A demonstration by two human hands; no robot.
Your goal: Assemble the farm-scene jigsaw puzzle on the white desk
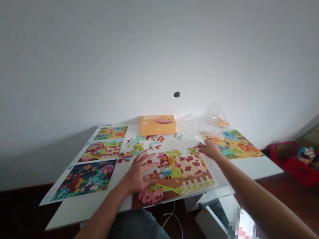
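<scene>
A partly joined farm jigsaw puzzle lies on the white table, showing a farmer, a brown-spotted cow, a pink pig and a white fence. My left hand rests at its left side, fingers spread, with nothing gripped. At the upper right edge of the puzzle, my right hand has its fingers closed on a small puzzle piece, mostly hidden by the fingertips. Loose puzzle pieces lie beyond my left hand, some joined in small clusters. One pale green piece sits apart, near the box.
An orange puzzle box stands by the wall. Left of the puzzle lies a reference sheet with three pictures. A safari picture is at the right, below a clear plastic bag. A red bin stands on the floor.
</scene>
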